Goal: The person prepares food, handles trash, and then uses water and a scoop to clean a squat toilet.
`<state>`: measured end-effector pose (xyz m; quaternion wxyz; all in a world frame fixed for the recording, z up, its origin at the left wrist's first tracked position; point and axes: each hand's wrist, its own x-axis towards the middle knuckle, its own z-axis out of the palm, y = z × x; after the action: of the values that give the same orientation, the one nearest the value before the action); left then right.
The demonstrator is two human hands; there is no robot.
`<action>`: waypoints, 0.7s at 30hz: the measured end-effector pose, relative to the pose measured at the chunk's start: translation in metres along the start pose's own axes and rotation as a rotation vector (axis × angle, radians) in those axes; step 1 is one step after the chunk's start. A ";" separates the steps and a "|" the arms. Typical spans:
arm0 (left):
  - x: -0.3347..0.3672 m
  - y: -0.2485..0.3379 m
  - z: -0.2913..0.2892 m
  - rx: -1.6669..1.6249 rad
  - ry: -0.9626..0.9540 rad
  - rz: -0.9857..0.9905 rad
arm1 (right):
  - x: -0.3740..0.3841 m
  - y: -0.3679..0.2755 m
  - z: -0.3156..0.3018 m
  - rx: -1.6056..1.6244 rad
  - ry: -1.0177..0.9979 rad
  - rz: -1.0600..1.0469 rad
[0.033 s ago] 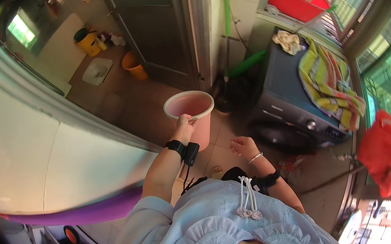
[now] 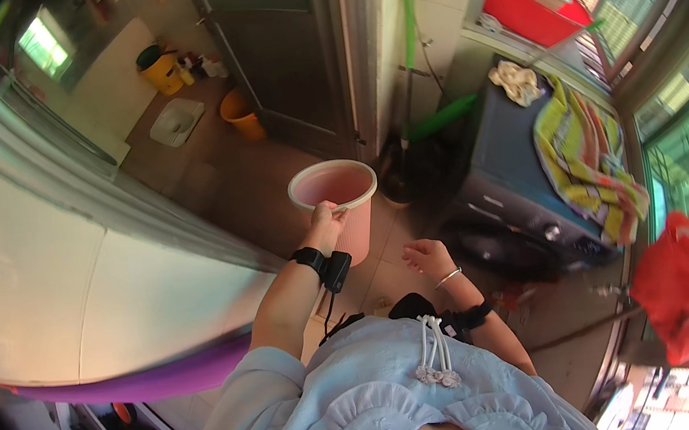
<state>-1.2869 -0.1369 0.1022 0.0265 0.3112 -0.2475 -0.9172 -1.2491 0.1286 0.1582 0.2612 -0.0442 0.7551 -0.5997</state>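
Note:
A pink plastic waste bin (image 2: 353, 235) with a ribbed wall and a thick white rim hangs upright ahead of me. My left hand (image 2: 324, 225) grips the near side of its rim, thumb on top and the other fingers largely hidden. Part of the inside shows, with pink walls and no contents that I can make out. To the right of the bin and apart from it, my right hand (image 2: 429, 259) hangs low with loosely bent fingers and nothing in it.
An open dark door (image 2: 276, 59) leads to a room with a squat toilet (image 2: 176, 121), an orange bucket (image 2: 242, 115) and a yellow bucket (image 2: 162, 74). At right stands a dark washing machine (image 2: 524, 191) under a striped towel (image 2: 584, 153). Green-handled tools (image 2: 409, 24) lean by the wall.
My view has turned slightly, so the room sits a little lower and farther right. The left hand keeps its grip on the bin; the right hand has hardly moved.

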 end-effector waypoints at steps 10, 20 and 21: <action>0.125 0.117 -0.014 0.037 0.321 0.169 | 0.212 -0.099 -0.002 -0.088 -0.292 -0.095; 0.209 0.242 -0.025 -0.263 0.507 0.269 | 0.394 -0.134 0.045 -0.147 -0.440 -0.086; 0.212 0.256 -0.036 -0.283 0.530 0.293 | 0.411 -0.138 0.060 -0.152 -0.463 -0.087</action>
<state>-1.4637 -0.4198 0.0804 0.2645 0.4933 -0.1444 -0.8160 -1.6094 -0.1183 0.1379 0.3972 -0.2324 0.7154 -0.5257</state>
